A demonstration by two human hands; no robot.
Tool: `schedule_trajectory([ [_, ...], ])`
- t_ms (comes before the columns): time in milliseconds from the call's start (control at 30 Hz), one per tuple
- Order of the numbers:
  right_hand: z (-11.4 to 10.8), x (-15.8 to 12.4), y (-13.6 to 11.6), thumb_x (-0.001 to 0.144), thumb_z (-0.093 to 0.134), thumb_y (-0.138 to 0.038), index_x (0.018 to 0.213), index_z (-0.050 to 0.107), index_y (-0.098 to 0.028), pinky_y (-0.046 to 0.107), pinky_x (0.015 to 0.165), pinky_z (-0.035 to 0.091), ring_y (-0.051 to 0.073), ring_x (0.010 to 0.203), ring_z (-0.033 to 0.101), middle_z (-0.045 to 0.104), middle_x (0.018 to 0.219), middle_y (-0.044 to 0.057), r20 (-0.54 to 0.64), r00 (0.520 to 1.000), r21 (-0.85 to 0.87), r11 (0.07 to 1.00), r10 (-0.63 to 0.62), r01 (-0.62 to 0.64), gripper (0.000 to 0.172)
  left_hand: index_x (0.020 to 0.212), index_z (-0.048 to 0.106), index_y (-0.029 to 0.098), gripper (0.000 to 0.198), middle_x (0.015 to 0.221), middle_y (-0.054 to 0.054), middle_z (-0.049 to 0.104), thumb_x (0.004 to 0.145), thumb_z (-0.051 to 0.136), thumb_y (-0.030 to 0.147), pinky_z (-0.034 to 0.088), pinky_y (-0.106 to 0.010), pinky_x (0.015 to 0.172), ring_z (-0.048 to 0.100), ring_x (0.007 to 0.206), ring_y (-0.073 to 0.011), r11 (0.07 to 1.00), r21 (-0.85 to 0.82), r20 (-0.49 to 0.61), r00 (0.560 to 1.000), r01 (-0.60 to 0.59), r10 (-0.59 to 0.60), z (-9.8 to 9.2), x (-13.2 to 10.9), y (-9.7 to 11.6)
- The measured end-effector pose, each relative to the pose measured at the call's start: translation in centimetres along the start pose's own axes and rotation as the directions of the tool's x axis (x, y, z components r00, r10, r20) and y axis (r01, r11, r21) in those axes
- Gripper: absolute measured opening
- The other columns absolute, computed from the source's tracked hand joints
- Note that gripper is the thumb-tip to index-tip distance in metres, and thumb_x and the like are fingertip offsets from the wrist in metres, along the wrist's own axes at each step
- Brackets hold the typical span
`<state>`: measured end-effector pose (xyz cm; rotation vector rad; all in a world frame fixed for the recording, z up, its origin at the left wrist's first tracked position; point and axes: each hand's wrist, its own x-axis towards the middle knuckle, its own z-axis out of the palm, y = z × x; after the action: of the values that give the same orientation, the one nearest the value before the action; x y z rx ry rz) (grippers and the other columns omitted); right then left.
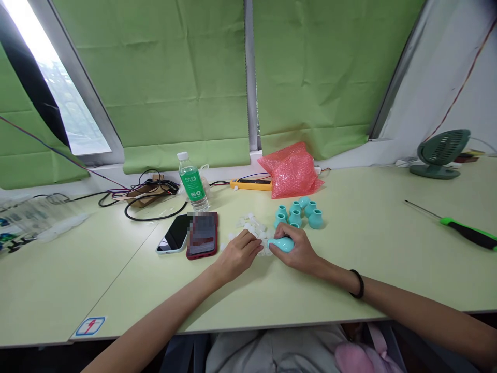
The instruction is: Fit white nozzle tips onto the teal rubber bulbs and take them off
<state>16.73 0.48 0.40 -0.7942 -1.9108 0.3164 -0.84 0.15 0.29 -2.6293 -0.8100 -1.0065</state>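
Observation:
My right hand (301, 251) is closed around a glossy turquoise rubber bulb (282, 244), which lies sideways with its narrow end pointing left. Just left of it, my left hand (239, 254) has its fingers drawn together near the bulb's tip; whatever they pinch, if anything, is hidden. Small translucent white plastic pieces (253, 224) lie in a loose pile beyond and between both hands. Behind my right hand stand several turquoise bulbs (316, 219) with open round necks, most of them upright.
Left of the pile are a red-cased phone (202, 235) and a white-cased phone (173, 234). A water bottle (193, 182), coiled black cables (155, 192), a yellow tool (251, 184) and pink bubble wrap (292, 171) line the back. On the right are a screwdriver (466, 232) and a green fan (442, 153).

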Motion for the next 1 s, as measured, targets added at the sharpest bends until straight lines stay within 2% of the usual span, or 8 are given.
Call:
schedule_trajectory([
  [67,0.05,-0.04,-0.04,0.062,0.053,-0.018,0.062,0.036,-0.019,0.024,0.053,0.036,0.011,0.055,0.043,0.043,0.059,-0.002,0.004,0.999,0.038,0.998,0.048,-0.048,0.017,0.081,0.053,0.011,0.015,0.070,-0.007,0.053,0.079,0.039,0.014,0.042,-0.027,0.058,0.046,0.069,-0.0140,0.998,0.053,0.009,1.000,-0.019,0.019,0.05,0.03,0.11],
  [167,0.12,-0.07,-0.09,0.061,0.054,-0.018,0.061,0.036,-0.018,0.024,0.053,0.038,0.011,0.056,0.044,0.044,0.059,-0.002,0.001,0.995,0.086,0.991,0.105,-0.104,0.017,0.082,0.052,0.013,0.014,0.071,-0.006,0.053,0.079,0.039,0.013,0.042,-0.027,0.059,0.046,0.070,-0.0138,1.000,0.028,-0.009,1.000,-0.014,0.014,0.05,-0.01,0.04],
  [367,0.12,0.10,-0.25,0.063,0.055,-0.023,0.060,0.036,-0.019,0.022,0.040,0.036,0.008,0.043,0.043,0.045,0.058,-0.003,0.029,0.961,0.215,0.937,0.275,-0.275,0.020,0.089,0.051,0.016,0.014,0.074,-0.005,0.053,0.077,0.043,0.015,0.042,-0.027,0.061,0.047,0.070,-0.0127,0.995,-0.088,-0.195,0.979,0.051,-0.067,-0.08,-0.16,-0.16],
  [533,0.26,0.13,-0.27,0.063,0.055,-0.026,0.062,0.034,-0.019,0.021,0.032,0.032,0.006,0.032,0.038,0.045,0.054,-0.005,0.111,0.922,0.323,0.864,0.372,-0.387,0.023,0.086,0.053,0.016,0.013,0.073,-0.005,0.053,0.075,0.047,0.017,0.040,-0.025,0.056,0.046,0.070,-0.0129,1.000,0.020,-0.127,0.992,0.000,0.002,-0.01,-0.27,0.00],
  [700,0.53,0.01,0.15,0.062,0.055,-0.022,0.060,0.035,-0.019,0.021,0.037,0.033,0.007,0.038,0.040,0.043,0.053,-0.005,0.050,0.943,0.218,0.918,0.329,-0.332,0.020,0.077,0.054,0.016,0.013,0.071,-0.005,0.052,0.078,0.042,0.014,0.038,-0.022,0.052,0.043,0.067,-0.0119,0.991,0.132,-0.028,0.999,-0.017,0.020,-0.15,-0.14,0.16],
  [833,0.59,-0.03,0.42,0.060,0.055,-0.021,0.058,0.036,-0.018,0.023,0.047,0.036,0.010,0.050,0.042,0.041,0.055,-0.004,-0.018,0.974,0.096,0.970,0.225,-0.223,0.019,0.073,0.053,0.015,0.014,0.070,-0.005,0.052,0.079,0.040,0.014,0.040,-0.022,0.055,0.043,0.069,-0.0122,0.995,0.101,0.032,0.999,-0.015,0.012,-0.49,0.16,0.27],
  [1000,0.38,-0.01,0.32,0.060,0.053,-0.018,0.058,0.034,-0.018,0.023,0.051,0.035,0.010,0.054,0.041,0.040,0.056,-0.003,-0.007,0.991,0.038,0.991,0.130,-0.130,0.019,0.073,0.051,0.013,0.015,0.070,-0.006,0.051,0.080,0.038,0.015,0.040,-0.024,0.058,0.042,0.071,-0.0136,0.997,0.076,0.065,0.997,0.031,-0.036,-0.43,0.37,0.47],
])
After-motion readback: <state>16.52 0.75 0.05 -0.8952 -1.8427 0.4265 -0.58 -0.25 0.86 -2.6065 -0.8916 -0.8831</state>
